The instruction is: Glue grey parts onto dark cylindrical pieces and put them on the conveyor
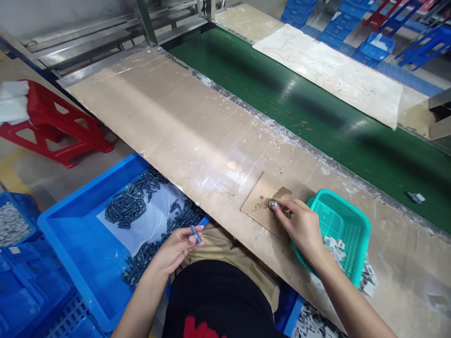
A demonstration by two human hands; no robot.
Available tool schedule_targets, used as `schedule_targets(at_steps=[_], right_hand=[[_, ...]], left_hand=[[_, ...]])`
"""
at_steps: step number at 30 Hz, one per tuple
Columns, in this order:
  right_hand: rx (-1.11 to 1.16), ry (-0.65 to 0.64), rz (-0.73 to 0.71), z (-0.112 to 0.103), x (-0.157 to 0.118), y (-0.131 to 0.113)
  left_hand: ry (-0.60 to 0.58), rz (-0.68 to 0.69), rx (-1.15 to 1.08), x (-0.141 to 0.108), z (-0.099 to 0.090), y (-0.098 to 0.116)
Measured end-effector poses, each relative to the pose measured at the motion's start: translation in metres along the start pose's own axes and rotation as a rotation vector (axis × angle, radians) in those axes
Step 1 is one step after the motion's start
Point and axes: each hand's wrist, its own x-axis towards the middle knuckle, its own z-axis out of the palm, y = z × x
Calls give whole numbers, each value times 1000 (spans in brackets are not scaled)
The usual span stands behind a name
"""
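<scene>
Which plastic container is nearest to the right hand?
The green basket on the bench, beside the right hand; the large blue tray is nearer the left hand.

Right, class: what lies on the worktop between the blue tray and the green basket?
In the head view, a brown cardboard sheet with dark spots lies there, the right hand above it pinching a small item.

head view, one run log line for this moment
left hand: holds dark part; right hand: pinches small piece over cardboard; green basket: light parts inside
</scene>
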Motion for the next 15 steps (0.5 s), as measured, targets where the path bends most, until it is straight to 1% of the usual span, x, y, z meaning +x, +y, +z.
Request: schedule_targets(at_steps=[3, 5, 7, 10, 13, 15], right_hand=[[72, -6, 48, -3, 1, -1], [192, 8, 132, -8, 2, -3], [390, 6, 263, -15, 2, -6], [701, -52, 438, -25, 1, -13], [879, -81, 485, -34, -6, -26], [918, -73, 478, -39, -13, -34]], left_hand=[[-11, 47, 29, 2, 10, -2], [-23, 83, 27, 4, 25, -4], [-63, 114, 11, 7, 45, -5], [-181, 127, -43, 12, 81, -10], [-270, 126, -92, 17, 113, -15], [-265, 154, -97, 18, 128, -17]])
